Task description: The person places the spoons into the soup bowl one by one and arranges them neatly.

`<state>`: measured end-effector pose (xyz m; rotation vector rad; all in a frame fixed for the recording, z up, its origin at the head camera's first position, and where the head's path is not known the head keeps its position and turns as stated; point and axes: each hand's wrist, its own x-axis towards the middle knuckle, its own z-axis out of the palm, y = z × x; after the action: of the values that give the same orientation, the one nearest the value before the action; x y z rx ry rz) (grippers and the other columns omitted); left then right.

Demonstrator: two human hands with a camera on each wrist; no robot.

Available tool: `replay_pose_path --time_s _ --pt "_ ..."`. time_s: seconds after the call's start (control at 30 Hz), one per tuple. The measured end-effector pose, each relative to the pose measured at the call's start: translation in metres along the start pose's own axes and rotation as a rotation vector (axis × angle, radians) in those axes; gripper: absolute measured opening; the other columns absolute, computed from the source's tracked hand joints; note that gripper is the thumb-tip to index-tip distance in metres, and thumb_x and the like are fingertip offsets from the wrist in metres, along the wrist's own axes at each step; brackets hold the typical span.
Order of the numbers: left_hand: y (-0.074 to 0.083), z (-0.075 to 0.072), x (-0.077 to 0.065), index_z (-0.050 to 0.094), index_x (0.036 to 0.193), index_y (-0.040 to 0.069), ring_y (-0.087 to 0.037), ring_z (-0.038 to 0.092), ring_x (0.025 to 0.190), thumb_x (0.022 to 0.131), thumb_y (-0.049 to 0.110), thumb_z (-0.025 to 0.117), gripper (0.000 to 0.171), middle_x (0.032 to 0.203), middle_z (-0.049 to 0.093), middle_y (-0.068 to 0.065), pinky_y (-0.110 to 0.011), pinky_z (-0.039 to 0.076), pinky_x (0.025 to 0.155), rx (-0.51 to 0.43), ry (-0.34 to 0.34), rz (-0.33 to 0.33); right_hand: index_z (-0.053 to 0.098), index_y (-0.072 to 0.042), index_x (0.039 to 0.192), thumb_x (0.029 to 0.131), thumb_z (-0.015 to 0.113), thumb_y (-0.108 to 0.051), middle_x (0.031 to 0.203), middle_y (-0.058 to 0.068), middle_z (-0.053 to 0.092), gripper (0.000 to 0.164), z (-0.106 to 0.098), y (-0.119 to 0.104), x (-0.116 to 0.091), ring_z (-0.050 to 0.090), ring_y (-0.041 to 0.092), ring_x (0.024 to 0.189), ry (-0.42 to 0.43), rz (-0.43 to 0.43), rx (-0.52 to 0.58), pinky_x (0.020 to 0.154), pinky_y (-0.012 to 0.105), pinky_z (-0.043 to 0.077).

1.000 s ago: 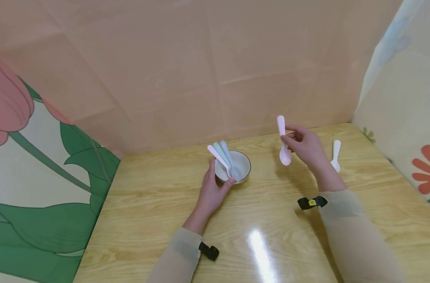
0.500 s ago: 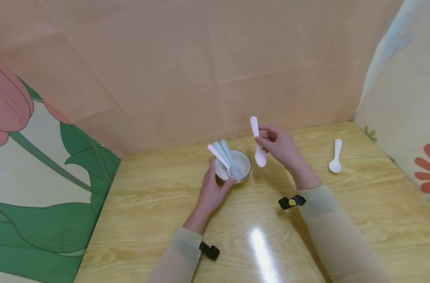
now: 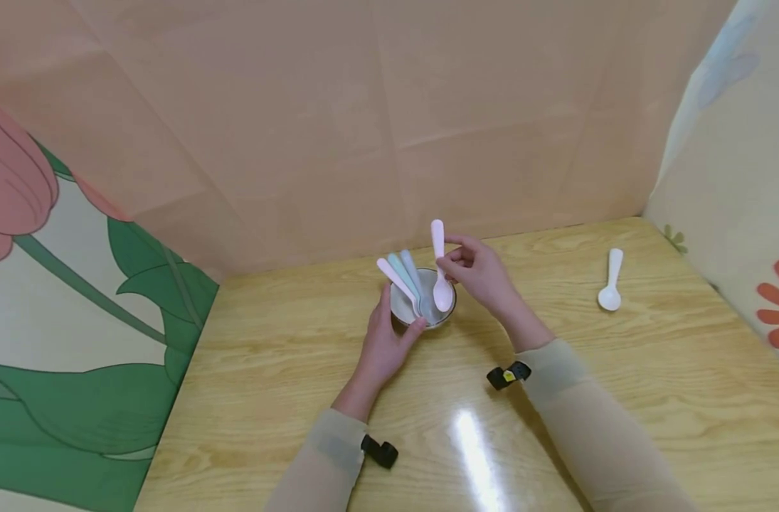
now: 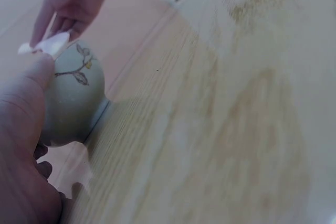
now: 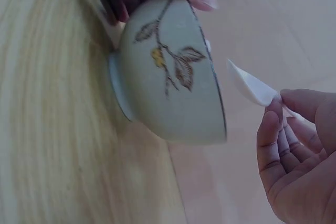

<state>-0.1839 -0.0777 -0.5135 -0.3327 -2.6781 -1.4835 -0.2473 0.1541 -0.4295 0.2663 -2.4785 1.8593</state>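
My left hand (image 3: 383, 345) grips the left side of a small dark-rimmed bowl (image 3: 454, 307), its thumb over the near rim. Inside lean three spoons: a pink spoon (image 3: 394, 276), a green spoon (image 3: 398, 266) and a blue spoon (image 3: 409, 263), handles sticking out to the upper left. My right hand (image 3: 486, 279) pinches another pink spoon (image 3: 437, 238) by the handle, bowl end down, over the right part of the bowl. In the right wrist view this spoon (image 5: 253, 87) hangs clear of the rim, apart from the bowl (image 5: 168, 82), which has a leafy twig pattern.
A white spoon (image 3: 610, 298) lies on the wooden table (image 3: 267, 398) to the right. A tan backdrop (image 3: 299, 142) stands close behind the table. Flower-printed panels flank it, a left panel (image 3: 94, 249) and a right panel (image 3: 735, 206).
My right hand has carried the pink spoon leftward from the right of the bowl to over it. The white spoon has come out from behind my right arm. My left hand keeps its hold.
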Motion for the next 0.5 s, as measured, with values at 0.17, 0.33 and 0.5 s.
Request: replay_pose_path --time_s 0.17,0.33,0.5 --pt "0.000 0.000 0.000 0.009 0.179 0.013 -0.037 0.029 0.163 0.105 0.057 0.072 0.107 0.178 0.030 -0.020 -0.055 0.026 0.131 0.007 0.001 0.003 0.061 -0.006 0.154 0.107 0.076 -0.015 0.111 0.020 0.076 0.050 0.005 0.002 0.000 0.071 0.027 0.089 -0.011 0.020 -0.034 0.084 0.048 0.066" --pt "-0.001 0.000 0.000 0.009 0.178 0.011 -0.037 0.029 0.162 0.105 0.056 0.073 0.107 0.177 0.030 -0.020 -0.055 0.027 0.130 0.015 0.000 0.000 0.062 -0.007 0.154 0.107 0.076 -0.014 0.109 0.018 0.077 0.049 0.009 0.005 -0.001 0.070 0.027 0.090 -0.011 0.010 -0.076 0.080 0.040 0.064" --pt "-0.001 0.000 0.000 0.007 0.179 0.017 -0.036 0.028 0.163 0.105 0.059 0.071 0.107 0.179 0.028 -0.019 -0.056 0.027 0.130 0.017 -0.007 -0.020 0.063 -0.006 0.152 0.106 0.078 -0.015 0.107 0.015 0.078 0.049 0.014 0.010 -0.002 0.067 0.026 0.093 -0.006 -0.020 -0.146 0.073 0.026 0.055"
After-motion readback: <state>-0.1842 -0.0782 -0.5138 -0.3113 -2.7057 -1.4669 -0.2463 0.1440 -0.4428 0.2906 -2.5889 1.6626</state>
